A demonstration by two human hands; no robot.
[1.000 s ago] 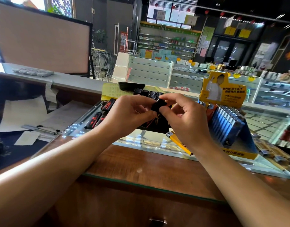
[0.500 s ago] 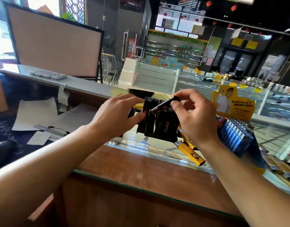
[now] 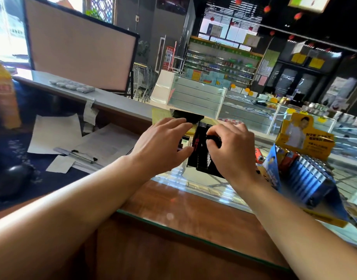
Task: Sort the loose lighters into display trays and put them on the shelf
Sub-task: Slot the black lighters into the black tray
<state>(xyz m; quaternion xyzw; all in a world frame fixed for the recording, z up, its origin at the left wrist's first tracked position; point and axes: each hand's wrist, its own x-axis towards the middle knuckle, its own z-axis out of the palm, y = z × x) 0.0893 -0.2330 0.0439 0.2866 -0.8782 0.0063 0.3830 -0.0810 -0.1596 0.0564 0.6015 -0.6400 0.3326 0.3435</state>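
Note:
A black display tray (image 3: 202, 158) holding black lighters stands on the glass counter between my hands. My left hand (image 3: 163, 146) lies against the tray's left side with fingers stretched over its top edge and thumb at its front. My right hand (image 3: 232, 152) has its fingers curled round a black lighter (image 3: 213, 138) at the tray's top row. To the right stands a blue and yellow display tray (image 3: 306, 178) filled with blue lighters and a few red ones. Part of the black tray is hidden behind my hands.
A glass counter top (image 3: 193, 184) over wood carries the trays. A yellow pad (image 3: 161, 116) and a black box (image 3: 185, 116) lie behind the hands. Papers and a clipboard (image 3: 76, 156) sit on the lower desk at left, with an orange bottle (image 3: 4, 96) far left.
My right hand has brought the black lighter down from above the tray into its top row. My left hand has flattened against the tray's left side. The camera has tilted.

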